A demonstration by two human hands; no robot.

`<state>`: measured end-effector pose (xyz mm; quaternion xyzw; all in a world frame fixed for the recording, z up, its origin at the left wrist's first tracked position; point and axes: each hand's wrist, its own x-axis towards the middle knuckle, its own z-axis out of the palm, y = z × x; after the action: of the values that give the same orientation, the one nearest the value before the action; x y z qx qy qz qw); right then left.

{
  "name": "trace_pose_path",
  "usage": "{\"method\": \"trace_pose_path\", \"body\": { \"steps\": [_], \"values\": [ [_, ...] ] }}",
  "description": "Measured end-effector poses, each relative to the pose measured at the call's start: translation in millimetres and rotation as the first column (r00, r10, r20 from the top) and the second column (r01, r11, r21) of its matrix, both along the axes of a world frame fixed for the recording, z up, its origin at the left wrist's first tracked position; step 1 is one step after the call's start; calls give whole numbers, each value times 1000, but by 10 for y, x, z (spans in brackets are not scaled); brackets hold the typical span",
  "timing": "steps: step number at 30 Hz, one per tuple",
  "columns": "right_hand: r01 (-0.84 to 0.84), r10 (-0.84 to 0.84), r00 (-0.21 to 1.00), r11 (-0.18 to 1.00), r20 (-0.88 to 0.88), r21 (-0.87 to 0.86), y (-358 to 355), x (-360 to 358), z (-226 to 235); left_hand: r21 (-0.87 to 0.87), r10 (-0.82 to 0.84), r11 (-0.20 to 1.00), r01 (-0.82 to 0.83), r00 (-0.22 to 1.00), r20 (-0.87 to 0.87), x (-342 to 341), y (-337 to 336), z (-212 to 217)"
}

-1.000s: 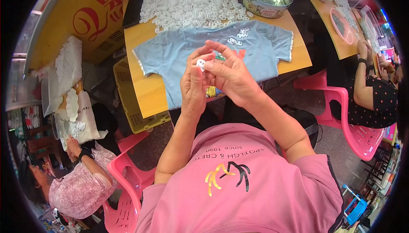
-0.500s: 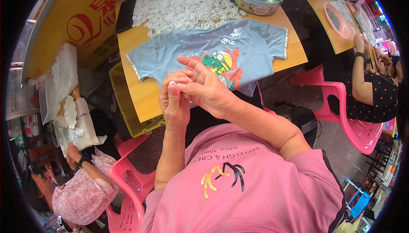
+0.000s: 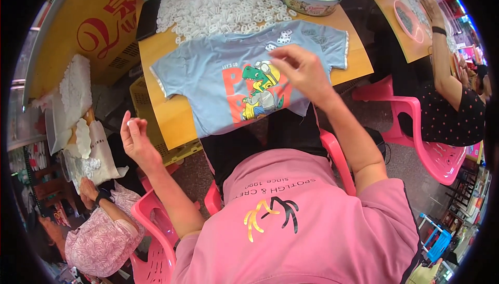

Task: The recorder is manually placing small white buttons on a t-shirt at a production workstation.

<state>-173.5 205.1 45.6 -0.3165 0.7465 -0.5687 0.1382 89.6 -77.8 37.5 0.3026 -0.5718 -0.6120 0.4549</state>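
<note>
My left hand is raised off the table's left side, thumb and finger pinched on a small white piece. My right hand is over the right of a light blue T-shirt with a dinosaur print, its thumb and forefinger apart. Close to its fingertips lie a few small white plastic pieces with dark spots. A patch of small grey bits rests by the shirt's right sleeve. Behind the shirt spreads a heap of white oval plastic rings.
A round tin of small shiny bits stands at the table's back right. A black object lies at the back left. Pink chairs stand on both sides. Co-workers sit left and right, one with a hand near a pink basket.
My hands have come apart. The left went out to the left with the small white piece; the right moved up and right toward the spotted pieces. The right-hand co-worker's arm has stretched forward.
</note>
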Motion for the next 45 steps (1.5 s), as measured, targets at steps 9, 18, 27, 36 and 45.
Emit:
{"method": "trace_pose_path", "body": {
  "steps": [9, 18, 27, 36, 45],
  "values": [
    [38, 172, 803, 941, -571, 337, 338, -338, -52, -33, 82, 997, -76, 866, 493, 767, -572, -1417],
    [81, 150, 795, 934, -588, 348, 430, -292, -83, -352, 256, 926, -138, 913, 317, -209, 193, -189],
    [25, 207, 799, 927, -564, 375, 459, -377, -79, -469, -516, 551, 690, 723, 458, -1776, 1182, 126],
    [48, 216, 779, 916, -589, 399, 427, -397, -59, -681, -233, 164, 714, 698, 677, -2408, 1322, -15],
    [57, 199, 765, 926, -613, 373, 453, -390, -76, -758, -223, 97, 645, 757, 615, -2411, 1309, -115]
  ]
}}
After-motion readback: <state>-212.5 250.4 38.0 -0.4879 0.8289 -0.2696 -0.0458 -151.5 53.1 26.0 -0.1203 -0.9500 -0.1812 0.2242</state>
